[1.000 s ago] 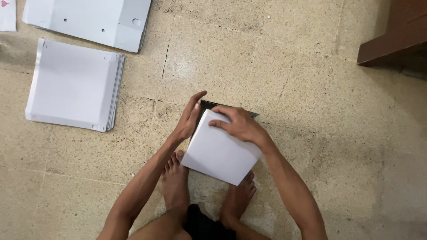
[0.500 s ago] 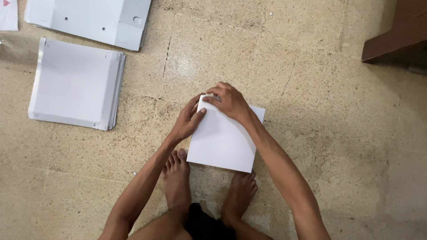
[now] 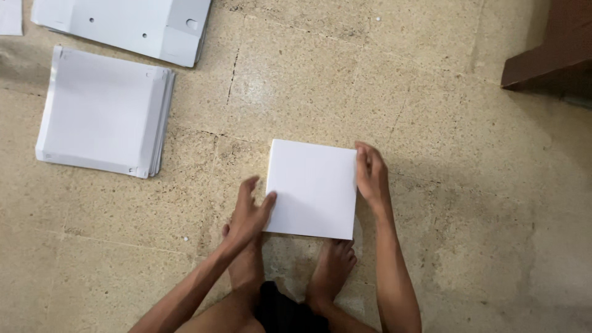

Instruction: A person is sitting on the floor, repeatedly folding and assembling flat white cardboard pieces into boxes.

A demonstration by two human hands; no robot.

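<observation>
A white square box (image 3: 313, 188) sits on the stone floor (image 3: 468, 203), near its middle. The left hand (image 3: 250, 213), fingers spread, touches its left edge; the right hand (image 3: 371, 174) lies flat against its right edge

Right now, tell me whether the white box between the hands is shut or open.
Shut: white box shows one flat unbroken face, no raised flap.

The white box (image 3: 313, 188) now sits flat and square on the floor (image 3: 431, 123) (no longer tilted), and the hands (image 3: 250, 213) part to its left and right edges.
</observation>
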